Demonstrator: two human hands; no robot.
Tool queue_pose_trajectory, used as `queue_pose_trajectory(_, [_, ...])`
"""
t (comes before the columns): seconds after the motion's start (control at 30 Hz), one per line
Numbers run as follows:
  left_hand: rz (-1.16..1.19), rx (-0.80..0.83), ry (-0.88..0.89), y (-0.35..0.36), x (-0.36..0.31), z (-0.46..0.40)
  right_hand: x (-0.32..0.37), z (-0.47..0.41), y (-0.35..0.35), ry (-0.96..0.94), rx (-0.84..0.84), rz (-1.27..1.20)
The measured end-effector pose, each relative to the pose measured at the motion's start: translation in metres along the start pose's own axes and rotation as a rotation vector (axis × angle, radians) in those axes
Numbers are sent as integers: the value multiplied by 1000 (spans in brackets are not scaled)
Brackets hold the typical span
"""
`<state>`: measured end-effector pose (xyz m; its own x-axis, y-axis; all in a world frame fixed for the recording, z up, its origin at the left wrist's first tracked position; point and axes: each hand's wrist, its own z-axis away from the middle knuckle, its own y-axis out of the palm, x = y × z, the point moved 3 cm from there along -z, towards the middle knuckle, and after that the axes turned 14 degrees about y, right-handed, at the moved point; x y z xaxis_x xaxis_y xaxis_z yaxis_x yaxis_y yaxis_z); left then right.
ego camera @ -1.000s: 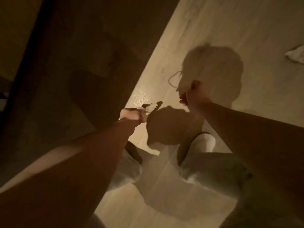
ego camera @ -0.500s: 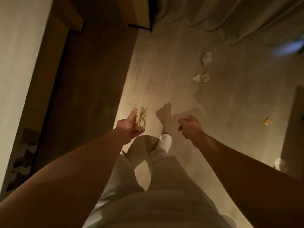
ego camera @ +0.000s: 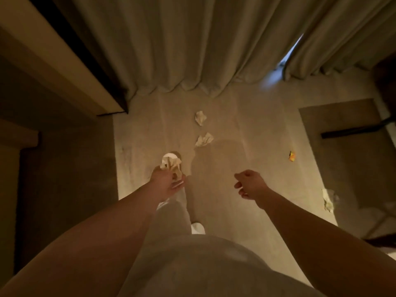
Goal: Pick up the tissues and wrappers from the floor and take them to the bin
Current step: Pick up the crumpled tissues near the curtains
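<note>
Held tissue [ego camera: 171, 166]: crumpled, pale cream, bunched upright in left hand [ego camera: 166, 183].
Far tissue [ego camera: 200, 117]: crumpled white wad on the floor, near curtain hem.
Middle tissue [ego camera: 204, 139]: crumpled, flattened wad on the floor, just nearer than far tissue.
Wrapper [ego camera: 291, 156]: small, orange-yellow, on the floor, well right of the tissues.
Right tissue [ego camera: 329, 199]: crumpled, dim, at rug edge.

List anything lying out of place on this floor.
Two crumpled tissues lie ahead near the curtain, an orange wrapper sits to the right, and another tissue lies farther right.
</note>
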<state>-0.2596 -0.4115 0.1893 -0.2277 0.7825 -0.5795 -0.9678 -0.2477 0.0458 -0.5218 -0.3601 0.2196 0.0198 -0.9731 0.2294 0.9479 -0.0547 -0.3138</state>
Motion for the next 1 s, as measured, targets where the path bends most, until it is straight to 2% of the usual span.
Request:
queue_pose_trajectory(0.1, [-209, 6, 16, 27, -40, -42, 30, -28, -11, 58, -32, -94])
queue_pose_trajectory(0.33, [-609, 104, -85, 84, -129, -127, 89, -71, 0, 230, -9, -253])
queue_pose_trajectory(0.4, [-701, 149, -93, 105, -147, -155, 105, -88, 5, 245, 2, -254])
queue_pose_trajectory(0.5, [-808, 180, -10, 137, -157, -199, 125, -123, 13, 230, 16, -179])
queue_pose_trajectory(0.63, [-947, 213, 110, 175, -142, -281, 141, -201, 30, 207, 21, -76])
queue_pose_trajectory(0.8, [-1192, 270, 267, 202, -84, -418, 143, -332, 66, 58, -41, 352])
queue_pose_trajectory(0.87, [-1305, 293, 346, 213, -59, -471, 141, -389, 85, 36, -48, 440])
queue_pose_trajectory(1.0, [-1254, 268, 399, 233, -10, -565, 135, -494, 120, 44, -16, 506])
